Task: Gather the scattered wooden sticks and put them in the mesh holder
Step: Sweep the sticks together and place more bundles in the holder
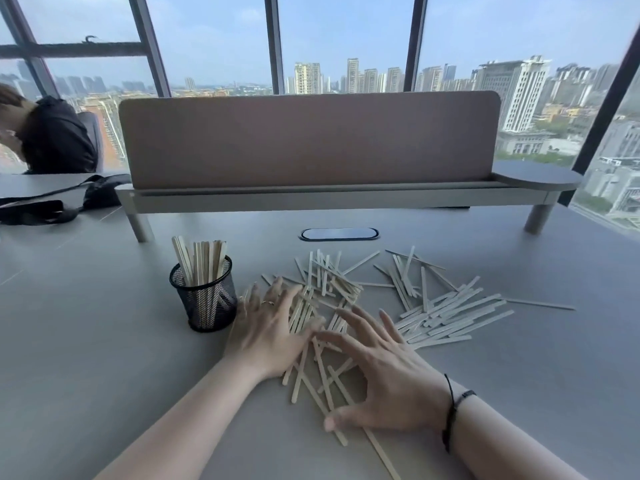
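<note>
Many pale wooden sticks [446,315] lie scattered across the grey table [104,341], from the middle out to the right. A black mesh holder [204,299] stands upright left of the pile with several sticks standing in it. My left hand [270,330] lies flat, fingers spread, on the left edge of the pile, just right of the holder. My right hand [384,372] hovers over the near sticks, fingers spread and curved, thumb low beside the sticks closest to me. Neither hand grips a stick.
A raised shelf with a beige divider panel [311,140] runs along the back of the table. A cable slot [338,233] sits in front of it. A black bag [52,202] lies at the far left, where another person sits. Windows stand behind.
</note>
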`<control>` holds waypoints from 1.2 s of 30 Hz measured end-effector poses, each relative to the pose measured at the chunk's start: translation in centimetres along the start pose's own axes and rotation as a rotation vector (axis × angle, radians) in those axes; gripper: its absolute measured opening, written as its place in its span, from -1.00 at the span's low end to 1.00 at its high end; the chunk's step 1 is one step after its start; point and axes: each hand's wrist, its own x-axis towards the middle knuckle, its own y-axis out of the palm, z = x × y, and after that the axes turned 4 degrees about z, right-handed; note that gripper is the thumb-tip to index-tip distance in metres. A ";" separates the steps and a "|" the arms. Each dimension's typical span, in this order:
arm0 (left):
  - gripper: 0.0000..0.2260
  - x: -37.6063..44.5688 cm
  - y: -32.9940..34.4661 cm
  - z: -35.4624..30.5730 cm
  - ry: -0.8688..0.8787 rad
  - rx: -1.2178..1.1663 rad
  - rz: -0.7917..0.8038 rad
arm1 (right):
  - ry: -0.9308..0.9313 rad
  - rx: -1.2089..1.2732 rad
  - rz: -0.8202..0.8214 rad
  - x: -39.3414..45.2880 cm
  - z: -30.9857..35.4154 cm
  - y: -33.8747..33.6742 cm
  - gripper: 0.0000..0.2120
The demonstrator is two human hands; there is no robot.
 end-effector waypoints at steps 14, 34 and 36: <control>-0.51 0.4 1.5 -1.8 0.192 -0.292 -0.065 | 0.163 0.011 -0.139 2.2 -1.4 1.0 -0.24; 0.05 -0.9 0.1 -1.2 -0.087 -0.092 0.094 | 0.820 -0.027 -0.433 1.1 -8.3 -1.6 -0.28; 0.01 -0.9 0.2 -1.3 -0.021 -0.104 0.109 | 0.891 0.028 -0.301 0.8 -9.1 -1.6 -0.20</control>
